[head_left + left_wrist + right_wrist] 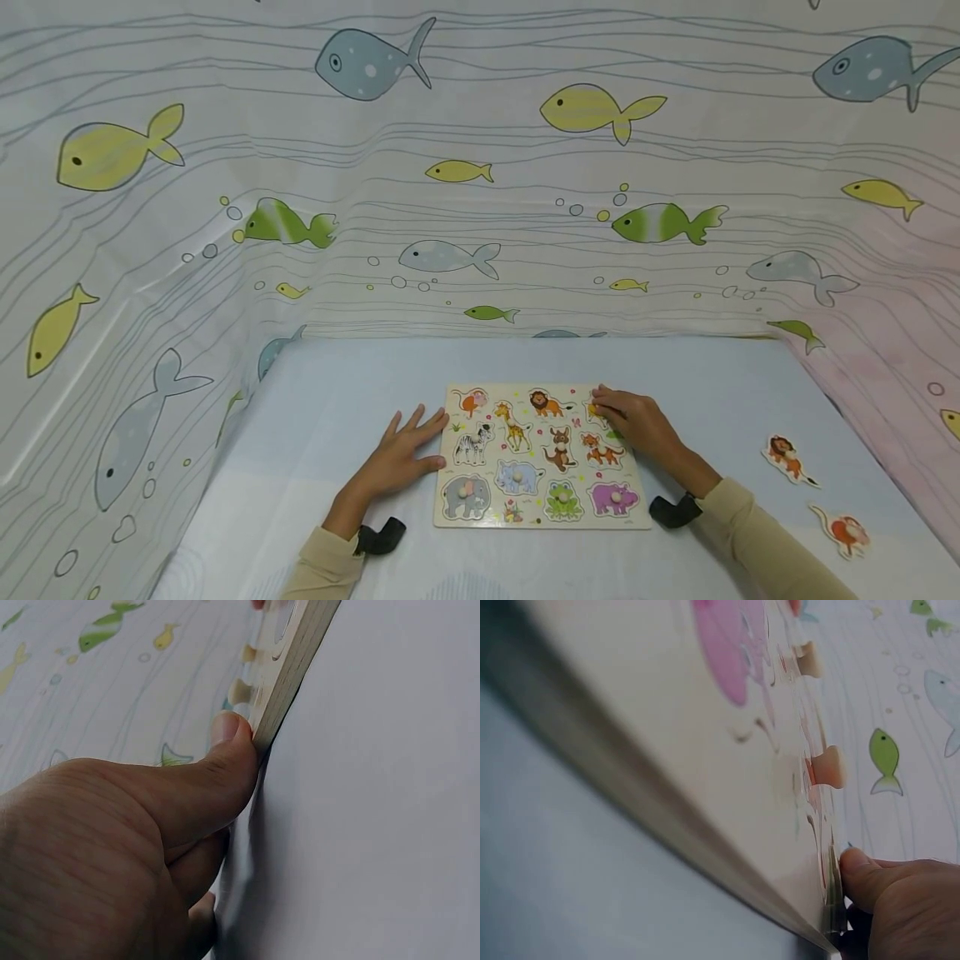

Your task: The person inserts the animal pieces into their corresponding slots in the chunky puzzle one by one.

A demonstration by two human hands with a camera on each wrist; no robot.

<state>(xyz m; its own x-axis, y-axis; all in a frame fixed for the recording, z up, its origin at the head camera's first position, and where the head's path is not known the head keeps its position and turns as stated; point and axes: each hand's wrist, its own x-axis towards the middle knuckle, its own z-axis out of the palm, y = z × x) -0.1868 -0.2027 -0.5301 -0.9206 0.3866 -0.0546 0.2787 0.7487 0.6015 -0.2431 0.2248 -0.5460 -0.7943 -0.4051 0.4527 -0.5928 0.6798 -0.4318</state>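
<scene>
A wooden animal puzzle board [581, 475] lies on the table in the head view, holding knobbed pieces such as the elephant [466, 498], frog [562, 502] and hippo [615, 500]. My left hand [401, 457] spreads its fingers along the board's left edge; its thumb touches that edge in the left wrist view. At the board's top right corner, my right hand [637, 421] pinches a yellowish animal puzzle piece [592, 414], mostly hidden under the fingers. The right wrist view shows the thumb [859, 874] low over the board's far part.
Two loose puzzle pieces, a lion [785, 460] and a monkey [845, 532], lie on the table right of my right forearm. Fish-patterned cloth [525, 200] rises behind the pale table [360, 375] and at both sides. Each wrist wears a black device [381, 536].
</scene>
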